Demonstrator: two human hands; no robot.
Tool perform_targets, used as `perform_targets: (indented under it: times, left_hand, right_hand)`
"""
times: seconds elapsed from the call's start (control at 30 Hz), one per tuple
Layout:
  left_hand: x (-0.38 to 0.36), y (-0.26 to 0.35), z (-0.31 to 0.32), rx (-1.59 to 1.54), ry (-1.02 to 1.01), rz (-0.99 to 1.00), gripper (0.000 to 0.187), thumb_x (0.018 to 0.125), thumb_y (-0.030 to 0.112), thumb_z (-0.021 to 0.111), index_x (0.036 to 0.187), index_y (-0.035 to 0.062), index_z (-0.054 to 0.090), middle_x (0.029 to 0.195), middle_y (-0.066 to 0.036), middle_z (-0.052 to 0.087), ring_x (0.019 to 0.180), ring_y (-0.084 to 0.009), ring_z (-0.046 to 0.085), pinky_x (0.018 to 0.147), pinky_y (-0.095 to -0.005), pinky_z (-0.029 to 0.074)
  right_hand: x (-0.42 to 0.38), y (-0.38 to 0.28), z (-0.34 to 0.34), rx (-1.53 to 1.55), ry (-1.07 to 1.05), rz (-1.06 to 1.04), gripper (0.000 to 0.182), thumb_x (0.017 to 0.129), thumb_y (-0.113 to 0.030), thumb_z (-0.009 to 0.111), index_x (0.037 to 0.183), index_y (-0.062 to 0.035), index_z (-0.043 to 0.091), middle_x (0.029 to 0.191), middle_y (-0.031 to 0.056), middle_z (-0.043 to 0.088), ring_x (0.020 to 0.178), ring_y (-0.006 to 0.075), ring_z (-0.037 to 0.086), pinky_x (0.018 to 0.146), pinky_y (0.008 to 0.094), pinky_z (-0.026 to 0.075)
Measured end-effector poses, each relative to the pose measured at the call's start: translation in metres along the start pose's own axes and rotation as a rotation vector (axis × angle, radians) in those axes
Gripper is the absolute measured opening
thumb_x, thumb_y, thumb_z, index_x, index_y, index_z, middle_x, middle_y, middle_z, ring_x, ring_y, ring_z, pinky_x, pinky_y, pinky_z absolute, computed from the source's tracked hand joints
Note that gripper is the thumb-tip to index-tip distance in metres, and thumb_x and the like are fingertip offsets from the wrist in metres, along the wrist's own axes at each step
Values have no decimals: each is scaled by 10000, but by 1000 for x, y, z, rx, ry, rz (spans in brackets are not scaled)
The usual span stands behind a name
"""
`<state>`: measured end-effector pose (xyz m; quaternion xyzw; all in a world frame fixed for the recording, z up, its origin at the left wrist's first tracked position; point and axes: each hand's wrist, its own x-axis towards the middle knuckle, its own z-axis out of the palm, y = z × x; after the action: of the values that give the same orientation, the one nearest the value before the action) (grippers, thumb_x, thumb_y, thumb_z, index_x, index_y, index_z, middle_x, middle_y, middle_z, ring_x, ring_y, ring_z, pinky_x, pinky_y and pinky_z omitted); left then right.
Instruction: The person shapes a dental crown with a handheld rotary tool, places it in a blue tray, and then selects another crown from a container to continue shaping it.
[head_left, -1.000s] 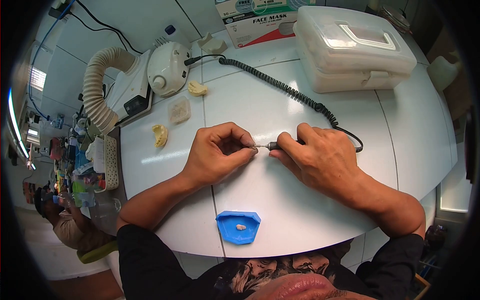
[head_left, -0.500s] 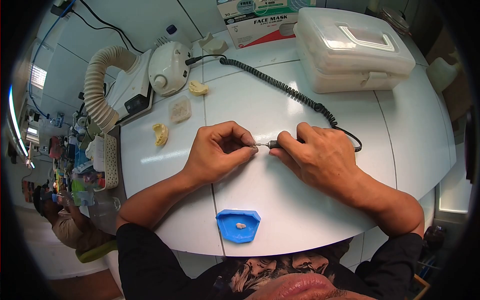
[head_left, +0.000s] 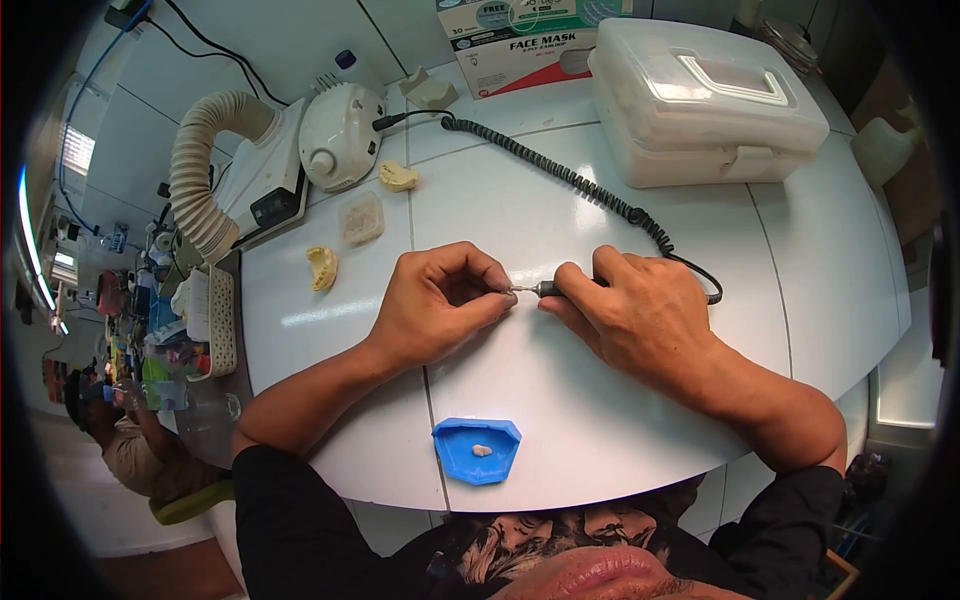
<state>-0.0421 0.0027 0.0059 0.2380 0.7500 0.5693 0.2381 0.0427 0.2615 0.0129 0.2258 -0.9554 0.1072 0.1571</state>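
My right hand (head_left: 640, 320) grips a dark rotary handpiece (head_left: 550, 289) whose thin metal bur points left. My left hand (head_left: 435, 305) pinches a tiny piece between thumb and fingertips right at the bur's tip; the piece is too small and hidden to name. Both hands rest on the white round table (head_left: 560, 420). A coiled black cord (head_left: 560, 170) runs from the handpiece back to a white motor unit (head_left: 338, 135). Near the table's front edge lies a blue tray (head_left: 477, 452) with one small pale tooth-like piece in it.
A ribbed suction hose (head_left: 200, 180) and its unit stand at the back left. Yellowish dental casts (head_left: 321, 268) (head_left: 397, 177) and a small clear box (head_left: 360, 219) lie left of centre. A translucent case (head_left: 705, 95) and a face mask box (head_left: 530, 40) sit at the back. Another person (head_left: 130, 440) sits lower left.
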Motion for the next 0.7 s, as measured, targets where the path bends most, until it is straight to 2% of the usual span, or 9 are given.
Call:
perform_targets:
  times: [0.2,0.33,0.4,0.7]
  left_hand:
    - [-1,0,0,-1,-4,-26,159,963,-77,790,1087,-22,708,1057,-75,771,963,-112,744,896,-274,615]
    - [0,-8,-2,-78,-16,98,186,985,-49,813,1103,4,679,1039,-81,767,966,-132,753,896,-293,613]
    - [0,-9,-4,-135,-1,96,195,994,-42,812,1113,8,665,1033,-85,763,974,-141,757,870,-299,613]
    - [3,-14,-8,-197,-9,102,170,1067,9,729,1215,10,646,1120,-73,713,1037,-174,776,869,-306,632]
  right_hand:
    - [0,0,-3,33,-37,25,355,1093,-437,702,992,-97,697,746,91,652,583,241,717,475,376,522]
    - [0,2,-7,59,-28,27,368,1105,-446,678,1010,-91,700,759,122,674,555,276,706,463,399,528]
    - [0,2,-10,97,-53,57,380,1115,-453,662,1039,-83,698,763,128,676,549,285,697,463,405,530]
    - [-1,4,-13,131,-104,117,403,1140,-477,613,1104,-87,707,779,139,697,604,317,707,498,454,545]
